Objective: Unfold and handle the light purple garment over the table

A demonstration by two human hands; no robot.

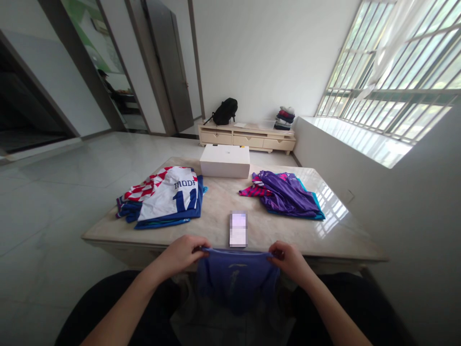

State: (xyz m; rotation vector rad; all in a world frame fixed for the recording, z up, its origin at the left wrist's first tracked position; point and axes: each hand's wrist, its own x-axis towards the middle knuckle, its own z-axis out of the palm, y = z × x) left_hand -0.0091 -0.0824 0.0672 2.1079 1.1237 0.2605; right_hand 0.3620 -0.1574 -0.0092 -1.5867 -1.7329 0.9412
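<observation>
A blue-purple shirt (237, 276) hangs between my knees, just in front of the table edge, its lower part dark and blurred. My left hand (187, 250) is closed on its upper left corner. At the upper right corner, the fingers of my right hand (288, 259) pinch the cloth, so the top edge is stretched between both hands. Just beyond it on the table lies a phone (238, 229) with a lit, pixelated screen. To the left is a pile of jerseys (169, 194), a white one with red checks on top. On the right lie purple and teal jerseys (288, 194).
A white box (225, 161) sits at the far side of the marble-topped table (216, 206). Behind it, a low cabinet (248, 139) bears a black backpack (226, 111) and a stack of folded clothes (284, 118). Another person (104, 79) is visible through the doorway at left.
</observation>
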